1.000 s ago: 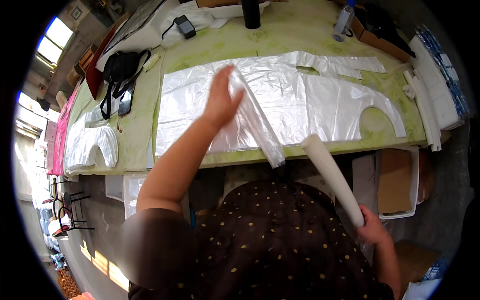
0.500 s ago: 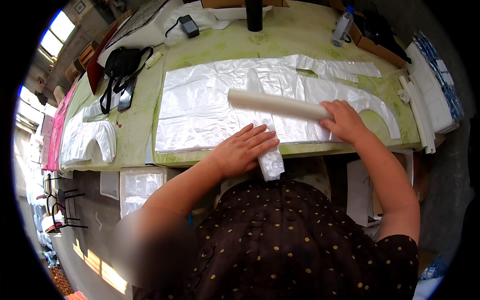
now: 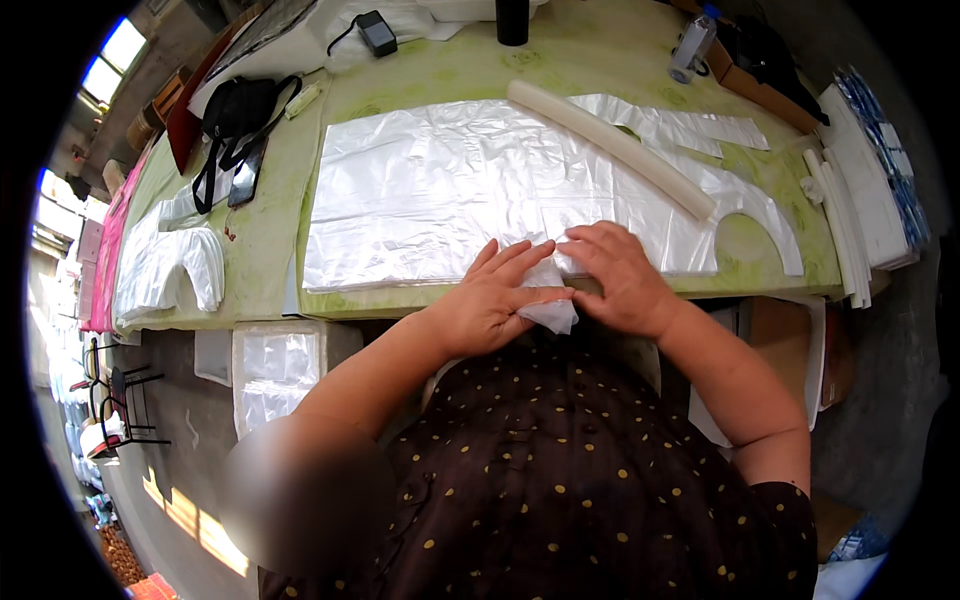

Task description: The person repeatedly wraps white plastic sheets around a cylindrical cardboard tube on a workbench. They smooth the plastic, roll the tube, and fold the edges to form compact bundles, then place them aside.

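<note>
Two-handed gathering is apparently occurring: the left hand (image 3: 490, 306) is holding film (image 3: 553, 319) at the near edge of the table (image 3: 440, 72), the right hand (image 3: 632, 287) resting beside it, grip unclear; the next move is seemingly calling for steady pressure. A roll (image 3: 615, 150) is lying across the sheets (image 3: 400, 210).

Thin, translucent, crumpled plastic film (image 3: 552, 316); stacked sheets (image 3: 400, 200) of glossy, creased plastic; a smooth roll (image 3: 612, 150) with a soft sheen; a matt tabletop cover (image 3: 450, 75); a clear, shiny plastic bottle (image 3: 692, 48); a cardboard box (image 3: 762, 92)
</note>
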The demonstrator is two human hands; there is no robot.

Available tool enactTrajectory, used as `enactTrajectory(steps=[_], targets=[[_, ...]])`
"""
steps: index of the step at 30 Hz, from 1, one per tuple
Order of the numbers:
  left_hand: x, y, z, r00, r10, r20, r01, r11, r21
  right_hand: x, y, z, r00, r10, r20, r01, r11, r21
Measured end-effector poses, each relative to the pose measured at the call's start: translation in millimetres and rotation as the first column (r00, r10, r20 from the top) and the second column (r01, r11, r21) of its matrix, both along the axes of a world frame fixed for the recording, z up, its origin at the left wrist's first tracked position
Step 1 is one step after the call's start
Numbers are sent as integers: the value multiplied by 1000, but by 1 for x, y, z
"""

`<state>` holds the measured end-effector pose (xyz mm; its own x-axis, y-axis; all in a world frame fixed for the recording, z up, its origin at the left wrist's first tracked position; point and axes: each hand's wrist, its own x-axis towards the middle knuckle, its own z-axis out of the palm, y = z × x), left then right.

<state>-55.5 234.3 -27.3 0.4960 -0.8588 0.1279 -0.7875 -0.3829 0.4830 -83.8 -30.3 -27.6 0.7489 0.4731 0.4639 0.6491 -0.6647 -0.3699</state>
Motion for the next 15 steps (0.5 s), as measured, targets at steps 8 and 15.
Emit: enactTrajectory(steps=[8, 15], targets=[[3, -2, 6, 905, 364, -219, -417, 862, -290, 14, 33, -10, 777, -21, -629, 297, 893, 337], [21, -9, 8, 732, 569, -375, -620, 784, -21, 58, 46, 12, 473, -81, -878, 515, 834, 201]])
